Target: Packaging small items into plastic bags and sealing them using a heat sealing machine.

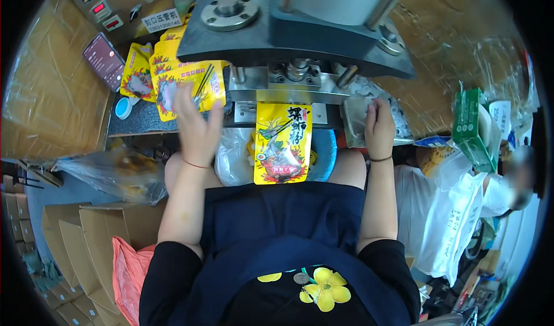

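Note:
A yellow printed pouch [283, 147] hangs from the sealing press [288, 89], its top edge at the metal jaws. Left of it, my left hand [199, 131] is smeared by motion, its thumb apart from the fingers, over a stack of similar yellow pouches [187, 72]. I see nothing in that hand. On the right, my right hand [379, 131] is beside a clear bin [355, 115] of small white plastic parts [398, 115]. Its fingers are curled together; whatever they hold, if anything, is hidden.
A blue basin [324, 156] with yellow pouches sits below the press, between my knees. A phone [104, 60] and a round blue-and-white cap [123, 108] lie at the left. Cardboard boxes [95, 251] stand lower left. Another person [444, 210] is at the right, near a green box [472, 131].

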### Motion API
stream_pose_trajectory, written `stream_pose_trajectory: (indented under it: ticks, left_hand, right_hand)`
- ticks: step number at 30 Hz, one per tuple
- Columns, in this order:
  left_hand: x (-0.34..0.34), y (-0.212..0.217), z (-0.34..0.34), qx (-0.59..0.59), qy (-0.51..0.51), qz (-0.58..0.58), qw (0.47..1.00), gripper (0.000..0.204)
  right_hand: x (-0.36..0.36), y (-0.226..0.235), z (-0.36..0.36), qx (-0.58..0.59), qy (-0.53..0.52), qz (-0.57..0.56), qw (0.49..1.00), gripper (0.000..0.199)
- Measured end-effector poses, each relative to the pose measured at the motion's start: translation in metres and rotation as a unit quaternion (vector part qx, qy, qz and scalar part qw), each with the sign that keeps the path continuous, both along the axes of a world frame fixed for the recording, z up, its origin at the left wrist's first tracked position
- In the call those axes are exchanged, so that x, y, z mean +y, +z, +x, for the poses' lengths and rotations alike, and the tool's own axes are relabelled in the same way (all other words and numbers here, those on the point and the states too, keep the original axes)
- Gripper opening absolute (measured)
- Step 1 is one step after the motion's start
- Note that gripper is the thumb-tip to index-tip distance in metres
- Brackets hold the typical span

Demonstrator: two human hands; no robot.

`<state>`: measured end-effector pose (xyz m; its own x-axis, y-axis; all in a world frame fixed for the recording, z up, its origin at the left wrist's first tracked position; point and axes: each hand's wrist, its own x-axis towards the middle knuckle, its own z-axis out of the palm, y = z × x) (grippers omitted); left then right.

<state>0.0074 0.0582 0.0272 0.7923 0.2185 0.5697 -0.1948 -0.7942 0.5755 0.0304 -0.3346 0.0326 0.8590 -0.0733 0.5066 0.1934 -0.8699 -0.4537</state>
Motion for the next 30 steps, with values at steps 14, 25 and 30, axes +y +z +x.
stream_pose_trajectory:
  ticks: [14, 25, 30]
  left_hand:
    - [0.059, -0.013, -0.035, 0.158, -0.118, 0.325, 0.925, 0.057]
    - [0.039, -0.008, -0.030, 0.201, -0.117, 0.366, 0.901, 0.059]
    - [0.030, -0.006, -0.027, 0.223, -0.108, 0.374, 0.894, 0.062]
  right_hand:
    - [-0.151, -0.230, -0.132, 0.349, -0.179, 0.072, 0.917, 0.025]
    - [-0.165, -0.467, -0.117, 0.645, -0.082, 0.030, 0.759, 0.046]
    - [-0.145, -0.459, -0.126, 0.636, -0.108, 0.084, 0.759, 0.053]
